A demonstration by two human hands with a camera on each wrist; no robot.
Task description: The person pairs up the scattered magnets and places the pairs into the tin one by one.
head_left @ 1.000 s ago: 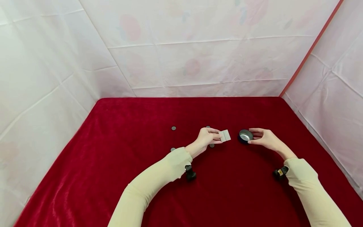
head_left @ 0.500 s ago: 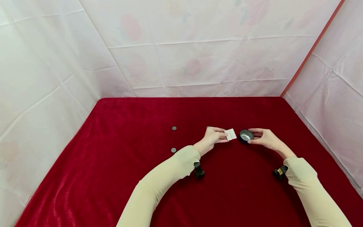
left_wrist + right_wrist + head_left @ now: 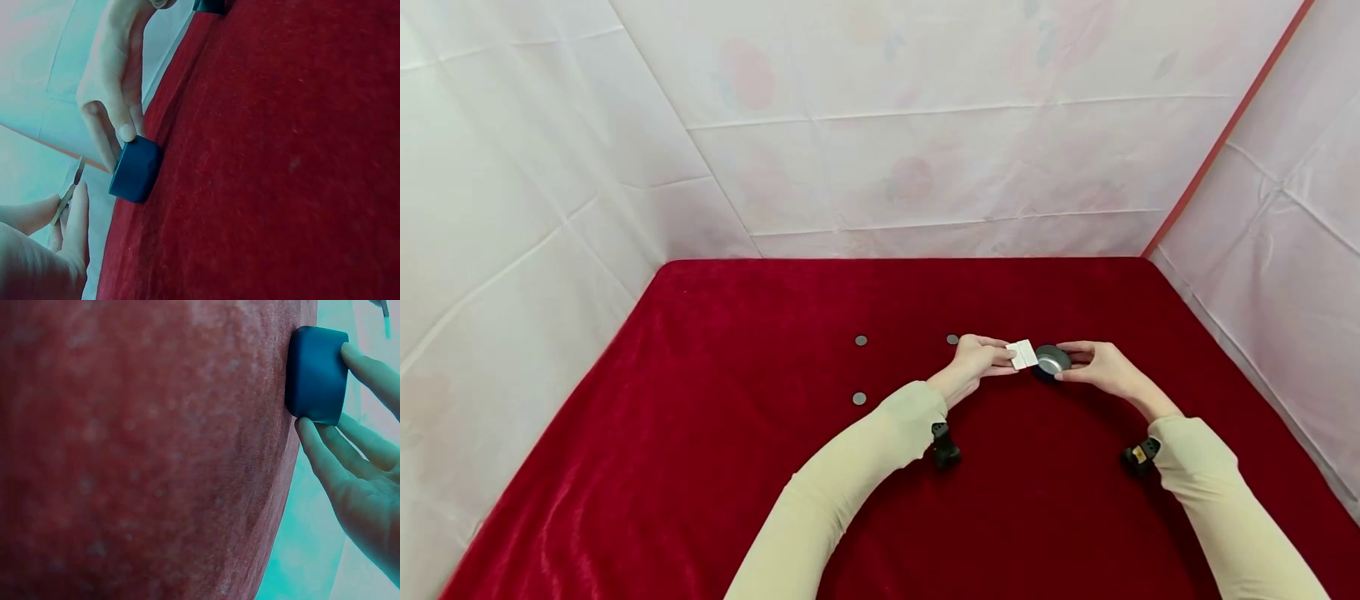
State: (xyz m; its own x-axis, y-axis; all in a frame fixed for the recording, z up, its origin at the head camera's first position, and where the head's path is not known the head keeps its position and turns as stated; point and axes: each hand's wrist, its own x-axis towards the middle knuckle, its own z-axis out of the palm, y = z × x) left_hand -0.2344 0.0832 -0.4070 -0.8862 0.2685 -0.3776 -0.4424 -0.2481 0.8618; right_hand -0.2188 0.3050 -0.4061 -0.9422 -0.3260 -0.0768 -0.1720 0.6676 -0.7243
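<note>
My left hand (image 3: 973,360) pinches a small flat white square (image 3: 1022,354) with a line across it, between thumb and fingers. Seen edge-on in the left wrist view, this thin square (image 3: 67,195) looks like two pieces meeting at an angle; its kind is unclear. Just to its right is a small round tin (image 3: 1051,360), dark blue outside and silvery inside, its open top facing up. My right hand (image 3: 1105,367) grips the tin's right side with thumb and fingers. In the right wrist view the tin (image 3: 317,375) sits upright on the red cloth.
Small grey discs lie on the red cloth (image 3: 737,417): one disc (image 3: 861,341) at the back left, one (image 3: 860,398) nearer, one (image 3: 952,339) just behind the left hand. Pale curtains (image 3: 880,167) rise behind the table and along both sides.
My left hand has carried the white square to the right, up to the tin's left rim in the head view. The right hand and the tin have stayed nearly still.
</note>
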